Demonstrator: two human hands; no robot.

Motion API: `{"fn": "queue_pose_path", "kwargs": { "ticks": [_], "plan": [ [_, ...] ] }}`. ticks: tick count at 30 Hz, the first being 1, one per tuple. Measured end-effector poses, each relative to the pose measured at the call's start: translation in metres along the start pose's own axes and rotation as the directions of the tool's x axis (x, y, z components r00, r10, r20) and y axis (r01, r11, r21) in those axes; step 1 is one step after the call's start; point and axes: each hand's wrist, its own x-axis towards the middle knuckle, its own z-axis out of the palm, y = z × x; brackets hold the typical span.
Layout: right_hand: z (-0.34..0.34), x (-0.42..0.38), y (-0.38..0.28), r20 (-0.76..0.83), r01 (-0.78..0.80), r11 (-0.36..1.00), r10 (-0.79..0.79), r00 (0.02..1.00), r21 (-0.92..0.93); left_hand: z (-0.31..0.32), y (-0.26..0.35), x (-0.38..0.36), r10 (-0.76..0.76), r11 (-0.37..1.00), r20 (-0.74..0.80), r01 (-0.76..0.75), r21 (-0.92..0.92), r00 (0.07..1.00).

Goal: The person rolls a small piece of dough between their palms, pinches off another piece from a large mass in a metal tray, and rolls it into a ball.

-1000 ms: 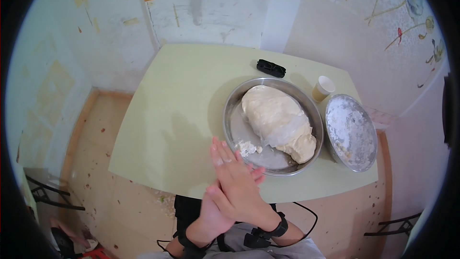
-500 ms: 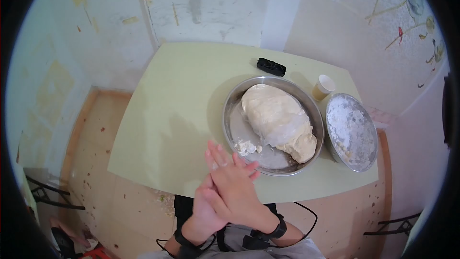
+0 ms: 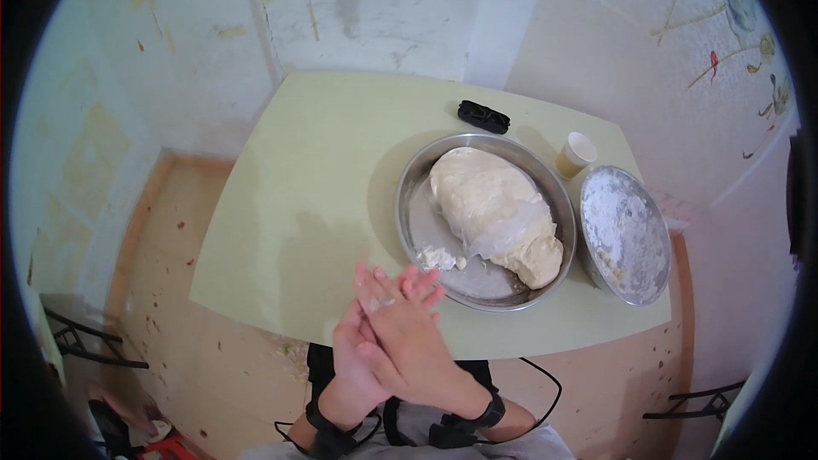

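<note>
Near the table's front edge, my right hand lies across my left hand, palm facing palm. The fingers of both are stretched out and cross at an angle. Whatever may lie between the palms is hidden. A whitish smear shows on the fingers of the right hand. Just beyond them, to the right, stands a round metal basin with a large mass of pale dough, partly under clear plastic film. A small heap of flour and a little dough ball sit at the basin's near left.
Right of the basin, a metal bowl coated with flour leans tilted. A paper cup and a black bundled item stand behind on the pale green table. Walls enclose the far side. Part of another person shows at lower left.
My hands have shifted slightly to the left, still palm against palm, and the right hand's fingers have turned a little. The basin, dough and bowl stay where they were.
</note>
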Motion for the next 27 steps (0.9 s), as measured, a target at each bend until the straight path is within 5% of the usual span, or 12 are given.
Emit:
{"fn": "queue_pose_path", "kwargs": {
  "ticks": [2, 4, 7, 11, 14, 15, 17, 18, 20, 22, 24, 27],
  "plan": [
    [0.007, -0.004, -0.011, -0.007, 0.025, 1.0, -0.025, 1.0, 0.018, 0.002, 0.002, 0.002, 0.11, 0.993, 0.146, -0.116, 0.03, 0.983],
    [0.012, -0.003, -0.018, -0.019, 0.043, 0.998, -0.042, 0.999, 0.044, 0.039, 0.012, 0.004, 0.006, 0.988, -0.319, 0.044, 0.147, 0.948],
    [0.007, 0.007, -0.019, 0.0, 0.082, 0.993, -0.082, 0.997, 0.086, 0.037, 0.001, 0.001, -0.119, 0.992, -0.204, 0.11, -0.054, 0.972],
    [-0.017, 0.014, -0.008, -0.077, -0.087, 0.87, 0.141, 0.987, 0.485, 0.039, 0.001, 0.009, -0.096, 0.988, -0.3, 0.054, -0.146, 0.949],
    [-0.02, 0.015, -0.009, -0.123, -0.124, 0.599, 0.355, 0.927, 0.791, 0.057, 0.007, 0.014, -0.255, 0.937, -0.592, 0.044, -0.347, 0.765],
    [-0.019, 0.015, -0.006, -0.117, -0.129, 0.597, 0.357, 0.927, 0.792, 0.047, 0.003, 0.011, -0.255, 0.936, -0.595, 0.04, -0.35, 0.763],
    [-0.019, 0.016, 0.002, -0.359, 0.157, 0.531, 0.302, 0.883, 0.832, 0.03, -0.002, 0.009, -0.089, 0.717, -0.079, 0.009, -0.697, 0.993],
    [-0.022, 0.013, 0.003, -0.368, 0.216, 0.441, 0.295, 0.882, 0.871, 0.035, 0.0, 0.01, -0.089, 0.716, -0.081, 0.007, -0.698, 0.993],
    [-0.03, 0.005, 0.007, -0.419, 0.178, 0.604, 0.285, 0.862, 0.777, 0.053, 0.009, 0.015, -0.207, 0.955, -0.499, 0.062, -0.29, 0.842],
    [-0.039, -0.005, 0.011, -0.468, 0.132, 0.744, 0.262, 0.844, 0.655, 0.049, 0.012, 0.012, -0.18, 0.946, -0.424, 0.038, -0.323, 0.887],
    [-0.047, -0.017, 0.011, -0.362, -0.043, 0.963, 0.141, 0.921, 0.265, 0.048, 0.016, 0.011, -0.147, 0.934, -0.348, 0.014, -0.357, 0.926],
    [-0.042, -0.016, 0.001, -0.314, -0.137, 0.98, 0.177, 0.933, 0.143, 0.049, 0.017, 0.014, -0.113, 0.969, -0.389, 0.015, -0.248, 0.914]
  ]
}}
